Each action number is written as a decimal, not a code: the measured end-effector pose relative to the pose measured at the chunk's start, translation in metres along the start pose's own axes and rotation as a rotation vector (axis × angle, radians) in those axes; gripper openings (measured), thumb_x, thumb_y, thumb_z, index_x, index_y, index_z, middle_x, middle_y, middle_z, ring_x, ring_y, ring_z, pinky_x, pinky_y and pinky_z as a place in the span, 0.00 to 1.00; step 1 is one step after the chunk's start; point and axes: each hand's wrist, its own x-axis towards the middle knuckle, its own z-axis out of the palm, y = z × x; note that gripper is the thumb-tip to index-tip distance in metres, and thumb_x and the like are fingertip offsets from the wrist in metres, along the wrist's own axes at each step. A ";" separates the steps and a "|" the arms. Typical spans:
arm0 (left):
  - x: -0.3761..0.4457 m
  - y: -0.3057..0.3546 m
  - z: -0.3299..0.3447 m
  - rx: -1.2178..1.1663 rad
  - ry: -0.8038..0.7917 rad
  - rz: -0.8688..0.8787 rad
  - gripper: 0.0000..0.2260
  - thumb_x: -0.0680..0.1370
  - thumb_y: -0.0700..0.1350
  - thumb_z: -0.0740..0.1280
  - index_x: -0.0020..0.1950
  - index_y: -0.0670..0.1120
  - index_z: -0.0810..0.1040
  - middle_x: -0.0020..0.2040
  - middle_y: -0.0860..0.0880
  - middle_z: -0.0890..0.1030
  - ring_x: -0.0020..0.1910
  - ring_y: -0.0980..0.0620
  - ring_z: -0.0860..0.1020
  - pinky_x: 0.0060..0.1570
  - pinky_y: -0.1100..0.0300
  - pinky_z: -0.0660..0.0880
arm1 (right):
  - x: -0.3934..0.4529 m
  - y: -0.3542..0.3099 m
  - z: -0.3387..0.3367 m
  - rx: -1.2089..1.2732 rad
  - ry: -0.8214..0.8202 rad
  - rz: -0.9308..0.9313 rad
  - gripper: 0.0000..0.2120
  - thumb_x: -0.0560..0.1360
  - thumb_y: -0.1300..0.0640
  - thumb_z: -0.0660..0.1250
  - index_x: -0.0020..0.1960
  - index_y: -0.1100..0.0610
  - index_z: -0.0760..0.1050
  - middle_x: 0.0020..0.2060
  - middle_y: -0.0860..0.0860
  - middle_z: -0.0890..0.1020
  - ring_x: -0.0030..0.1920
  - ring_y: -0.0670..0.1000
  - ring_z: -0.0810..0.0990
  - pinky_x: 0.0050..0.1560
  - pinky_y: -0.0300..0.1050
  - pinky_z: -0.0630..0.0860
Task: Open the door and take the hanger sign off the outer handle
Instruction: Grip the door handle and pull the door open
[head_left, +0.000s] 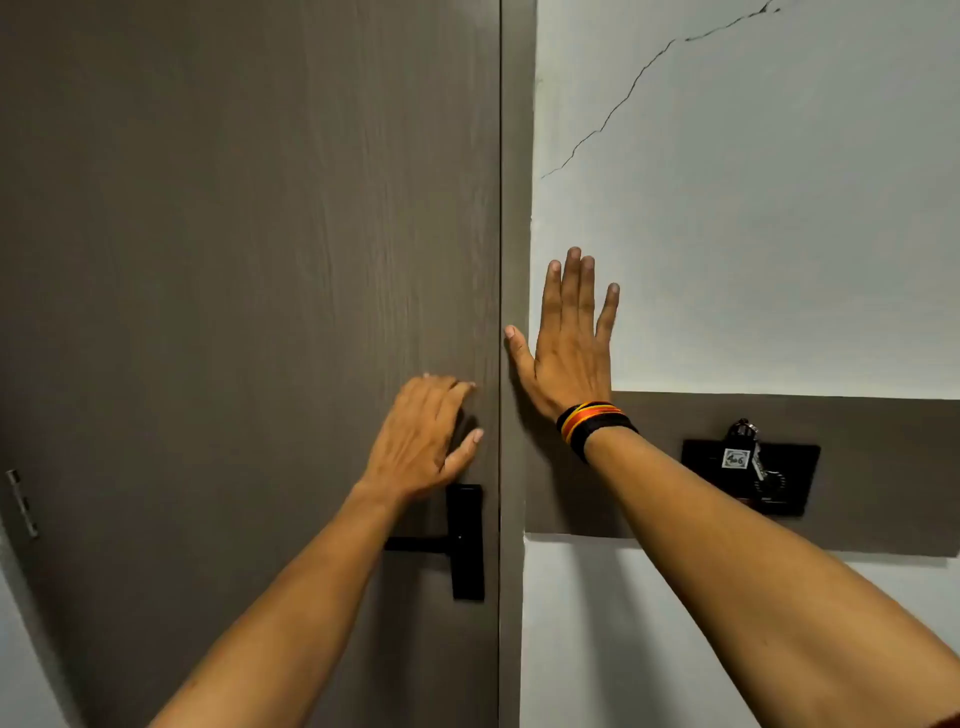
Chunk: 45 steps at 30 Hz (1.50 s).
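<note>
— Against the closed grey door (234, 312), what is the left hand (423, 439) doing?
— It rests there loosely curled, gripping nothing, just above the black handle (457, 543).
— And the right hand (569, 343)?
— Flat on the white wall (753, 234), fingers spread, holding nothing; its wrist wears a striped band (592, 423).
— The hanger sign?
— Out of sight.

Both forearms are bare, with no sleeves on them. The right wrist wears a stack of thin cord wristbands (592, 423) in black, red, orange and yellow. The left hand (421, 441) carries no jewellery.
</note>
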 end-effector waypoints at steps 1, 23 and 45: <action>-0.014 -0.001 0.008 -0.009 -0.020 0.015 0.25 0.81 0.58 0.60 0.69 0.40 0.74 0.59 0.39 0.80 0.57 0.40 0.78 0.61 0.46 0.74 | -0.001 -0.003 0.004 -0.013 -0.012 0.009 0.41 0.82 0.35 0.50 0.83 0.62 0.46 0.83 0.62 0.48 0.83 0.61 0.46 0.79 0.69 0.47; -0.142 0.026 0.140 -0.160 -0.239 -0.736 0.33 0.67 0.79 0.59 0.22 0.51 0.59 0.19 0.55 0.62 0.19 0.53 0.64 0.24 0.59 0.66 | 0.001 -0.005 0.039 -0.096 0.254 -0.011 0.44 0.80 0.30 0.47 0.81 0.64 0.55 0.80 0.64 0.58 0.81 0.64 0.56 0.77 0.73 0.51; -0.179 0.069 0.139 -0.606 0.005 -1.036 0.33 0.67 0.82 0.61 0.23 0.55 0.59 0.19 0.56 0.64 0.20 0.56 0.65 0.26 0.68 0.61 | -0.002 -0.007 0.031 -0.084 0.144 -0.014 0.43 0.80 0.29 0.44 0.82 0.62 0.54 0.81 0.62 0.58 0.81 0.63 0.56 0.77 0.73 0.50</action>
